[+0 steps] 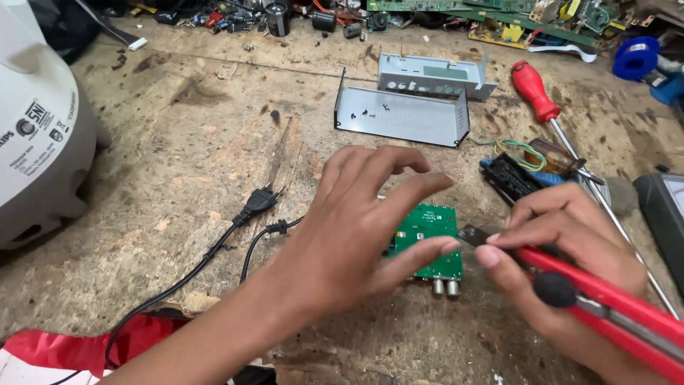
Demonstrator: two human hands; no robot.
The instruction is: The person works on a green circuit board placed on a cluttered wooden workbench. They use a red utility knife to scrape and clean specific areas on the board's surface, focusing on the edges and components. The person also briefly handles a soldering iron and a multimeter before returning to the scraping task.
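At centre of the worn wooden bench (214,128), a small green circuit board (427,235) lies flat, with two metal round connectors at its near edge. The left hand (356,228) hovers over the board's left part, fingers spread and curved, thumb touching the board's near right edge; it grips nothing fully, and whether the palm rests on the board cannot be told. The right hand (563,249) is closed around a red utility knife (605,299), index finger extended along its front; the short metal blade (472,235) meets the board's right edge.

Left of the board, a black power cord (214,257) with a two-pin plug (258,202) runs toward the viewer's body. Behind the board stand two parts of a grey sheet-metal casing (402,114), one an open U-shaped cover with loose screws on it, the other a panel with connector openings. To the right lie a red-handled screwdriver (534,93), a black multi-pin connector (509,178) and a coil of green and yellow wire (520,153). At the far left sits a large white rounded appliance (35,142). Along the back edge of the bench lies a clutter of capacitors, circuit boards and other electronic parts (299,18).
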